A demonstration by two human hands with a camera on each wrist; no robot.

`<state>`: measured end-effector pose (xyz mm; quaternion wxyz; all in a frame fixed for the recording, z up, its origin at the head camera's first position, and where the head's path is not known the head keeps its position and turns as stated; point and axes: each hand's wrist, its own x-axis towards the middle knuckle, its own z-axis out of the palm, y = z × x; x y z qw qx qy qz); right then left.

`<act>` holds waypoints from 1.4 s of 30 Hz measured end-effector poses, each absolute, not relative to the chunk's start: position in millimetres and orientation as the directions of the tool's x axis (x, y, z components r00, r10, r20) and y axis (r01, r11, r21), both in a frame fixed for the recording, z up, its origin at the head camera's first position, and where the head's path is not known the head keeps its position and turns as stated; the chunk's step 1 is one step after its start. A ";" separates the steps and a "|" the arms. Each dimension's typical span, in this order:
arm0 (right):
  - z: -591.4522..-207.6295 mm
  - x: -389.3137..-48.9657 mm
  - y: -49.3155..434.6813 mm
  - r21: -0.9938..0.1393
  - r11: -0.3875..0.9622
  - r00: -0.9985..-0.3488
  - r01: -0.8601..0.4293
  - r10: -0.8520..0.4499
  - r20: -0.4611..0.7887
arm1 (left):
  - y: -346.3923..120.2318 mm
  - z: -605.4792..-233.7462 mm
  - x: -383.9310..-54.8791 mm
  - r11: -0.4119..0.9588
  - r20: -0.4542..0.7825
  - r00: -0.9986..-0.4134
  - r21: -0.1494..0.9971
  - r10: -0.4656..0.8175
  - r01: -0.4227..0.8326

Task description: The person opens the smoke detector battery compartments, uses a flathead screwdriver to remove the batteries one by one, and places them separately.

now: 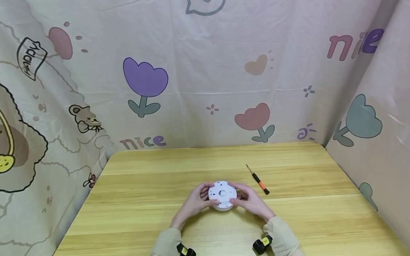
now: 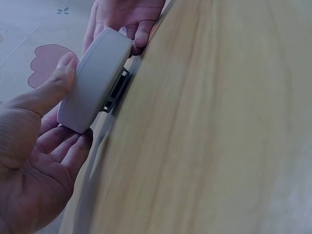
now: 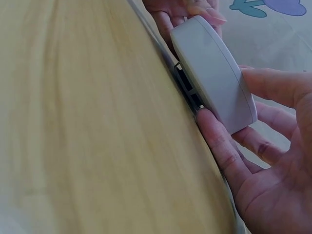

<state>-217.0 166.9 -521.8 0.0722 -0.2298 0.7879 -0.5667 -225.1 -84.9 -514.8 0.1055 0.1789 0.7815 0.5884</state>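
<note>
Both hands grip one white round device between them: the left hand [image 1: 193, 200] holds its left rim, the right hand [image 1: 250, 200] its right rim, each with the thumb on the near part of the upper face and the fingers at the side. The device [image 1: 224, 199] sits low over the counter [image 1: 132, 210], its marked face up. A dark open frame [image 2: 117, 91] juts from its underside toward the wood; whether it touches cannot be told. The fingers cover parts of the rim on both sides.

Beyond the right hand and farther right lies a screwdriver [image 1: 258, 181] with a black and orange handle, its butt toward that hand and its tip pointing away. It lies outside the space between the hands. Behind each hand comes a beige sleeve [image 1: 165, 246], with a black wrist camera [image 1: 188, 255] on the inner side. Past the hands hangs a printed curtain [image 1: 202, 77].
</note>
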 end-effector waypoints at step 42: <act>-517.1 -219.1 167.8 -0.945 0.248 -0.882 -0.214 -0.466 0.077 | -83.9 -512.8 -223.8 0.244 0.038 -0.905 0.957 0.424 0.155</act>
